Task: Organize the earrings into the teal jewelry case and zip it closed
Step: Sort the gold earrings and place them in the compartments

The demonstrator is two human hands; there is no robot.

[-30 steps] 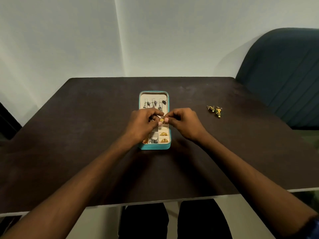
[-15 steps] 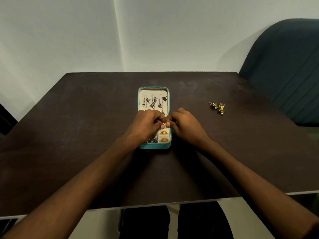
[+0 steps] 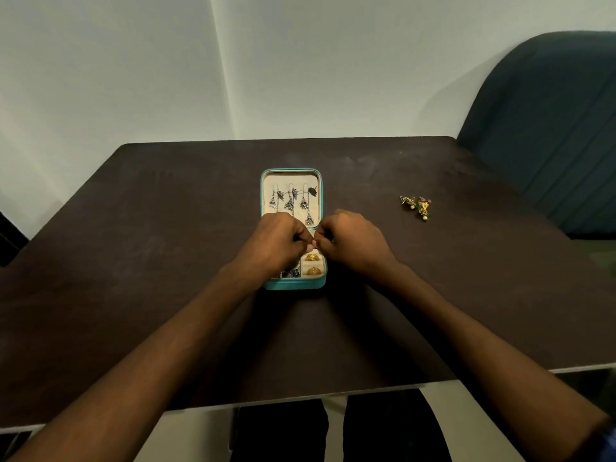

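The teal jewelry case lies open at the middle of the dark table. Several silver dangle earrings hang in its cream lid. Two gold earrings sit in the tray's right-hand compartments. My left hand and my right hand hover over the tray with curled fingers. Their fingertips meet above the upper right compartment and pinch a small gold earring, which the fingers mostly hide. A loose pair of gold and green earrings lies on the table to the right of the case.
The dark table reaches the wall at the back, and its near edge runs just above my knees. A dark teal chair stands at the table's right rear corner.
Both hands have sunk a little toward the tray, still joined at the fingertips. The small gold earring, plain to see between them before, is now mostly covered.
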